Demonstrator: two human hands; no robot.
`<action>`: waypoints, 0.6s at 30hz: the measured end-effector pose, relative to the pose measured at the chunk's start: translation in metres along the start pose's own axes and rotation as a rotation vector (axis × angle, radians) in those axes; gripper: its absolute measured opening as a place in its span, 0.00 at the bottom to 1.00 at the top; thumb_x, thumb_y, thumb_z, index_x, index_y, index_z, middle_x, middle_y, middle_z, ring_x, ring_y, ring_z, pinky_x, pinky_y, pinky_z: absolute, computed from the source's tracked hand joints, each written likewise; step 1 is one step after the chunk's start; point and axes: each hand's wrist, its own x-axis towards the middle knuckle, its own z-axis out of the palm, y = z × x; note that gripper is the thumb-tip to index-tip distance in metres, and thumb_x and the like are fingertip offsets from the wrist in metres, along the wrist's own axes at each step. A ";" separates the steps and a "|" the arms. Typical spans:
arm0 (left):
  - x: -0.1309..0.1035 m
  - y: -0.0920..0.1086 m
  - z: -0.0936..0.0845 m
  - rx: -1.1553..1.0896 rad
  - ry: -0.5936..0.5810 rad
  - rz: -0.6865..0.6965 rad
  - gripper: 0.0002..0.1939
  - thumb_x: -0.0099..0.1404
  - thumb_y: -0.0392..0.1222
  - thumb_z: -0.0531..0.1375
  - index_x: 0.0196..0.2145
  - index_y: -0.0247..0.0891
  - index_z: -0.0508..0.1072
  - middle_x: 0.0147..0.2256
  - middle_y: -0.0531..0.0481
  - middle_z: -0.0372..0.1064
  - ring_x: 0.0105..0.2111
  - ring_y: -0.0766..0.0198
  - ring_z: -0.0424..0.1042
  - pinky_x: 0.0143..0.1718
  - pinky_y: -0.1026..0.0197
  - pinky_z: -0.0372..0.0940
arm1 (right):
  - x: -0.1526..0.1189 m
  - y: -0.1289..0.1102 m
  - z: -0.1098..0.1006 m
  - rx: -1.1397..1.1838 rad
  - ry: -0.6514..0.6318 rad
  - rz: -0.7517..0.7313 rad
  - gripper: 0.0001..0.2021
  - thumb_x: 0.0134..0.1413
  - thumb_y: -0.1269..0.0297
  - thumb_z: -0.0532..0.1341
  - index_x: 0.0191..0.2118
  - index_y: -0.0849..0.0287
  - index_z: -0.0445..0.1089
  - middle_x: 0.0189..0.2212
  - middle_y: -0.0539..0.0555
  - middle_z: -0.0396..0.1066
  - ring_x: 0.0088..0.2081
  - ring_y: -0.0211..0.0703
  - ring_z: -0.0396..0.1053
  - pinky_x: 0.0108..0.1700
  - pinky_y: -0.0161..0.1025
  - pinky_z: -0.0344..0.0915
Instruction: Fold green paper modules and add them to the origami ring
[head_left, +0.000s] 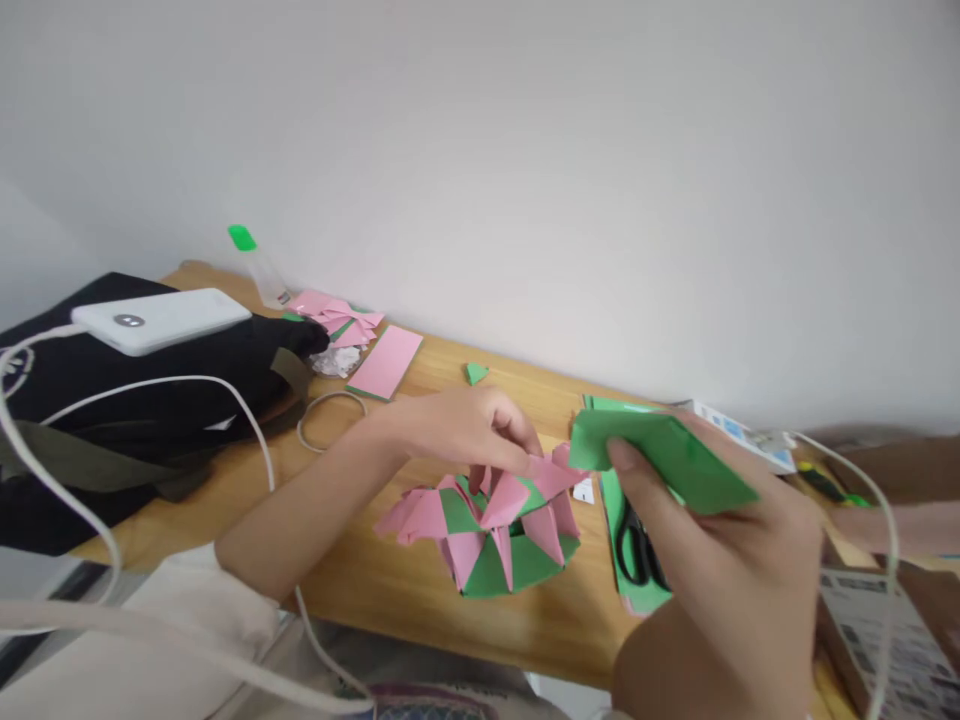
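On the wooden table before me stands a pink-and-green folded paper model, built from pleated pieces set in a ring. My left hand reaches over its top, with bent fingers closed on a pink part of it; some fingertips are hidden among the folds. My right hand is raised to the right of the model. Its thumb presses a green folded paper piece against the fingers behind. The left end of this piece comes close to the model's pink tip; I cannot tell whether they touch.
Black-handled scissors lie on green sheets at right, near boxes. At the back left are a green-capped bottle, pink paper pieces and a pink rectangle. A black bag carries a white power bank; white cables cross.
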 end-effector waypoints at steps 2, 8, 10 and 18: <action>0.001 -0.001 -0.002 -0.006 0.009 0.011 0.07 0.57 0.42 0.63 0.26 0.38 0.78 0.21 0.54 0.71 0.20 0.69 0.67 0.19 0.69 0.61 | 0.009 -0.001 0.004 -0.014 -0.101 -0.034 0.04 0.57 0.68 0.61 0.31 0.55 0.71 0.27 0.48 0.70 0.27 0.38 0.65 0.30 0.36 0.62; -0.002 -0.003 -0.005 -0.048 0.098 0.086 0.05 0.55 0.40 0.64 0.25 0.37 0.77 0.23 0.54 0.70 0.20 0.71 0.65 0.19 0.70 0.59 | 0.012 0.009 0.013 -0.020 -0.065 -0.087 0.06 0.57 0.71 0.61 0.35 0.52 0.73 0.28 0.47 0.71 0.29 0.37 0.66 0.31 0.35 0.64; -0.002 -0.005 -0.005 -0.121 0.057 0.080 0.04 0.56 0.39 0.63 0.27 0.37 0.77 0.23 0.54 0.71 0.18 0.71 0.65 0.18 0.70 0.60 | 0.011 0.010 0.014 -0.040 -0.056 -0.102 0.09 0.56 0.72 0.62 0.39 0.50 0.75 0.30 0.47 0.72 0.30 0.39 0.68 0.33 0.37 0.65; -0.005 -0.004 -0.007 -0.193 -0.021 0.016 0.04 0.60 0.39 0.62 0.30 0.37 0.78 0.23 0.53 0.71 0.19 0.70 0.68 0.20 0.70 0.65 | 0.015 0.012 0.016 0.037 -0.157 -0.129 0.20 0.53 0.81 0.58 0.45 0.49 0.74 0.38 0.47 0.74 0.38 0.39 0.71 0.38 0.37 0.68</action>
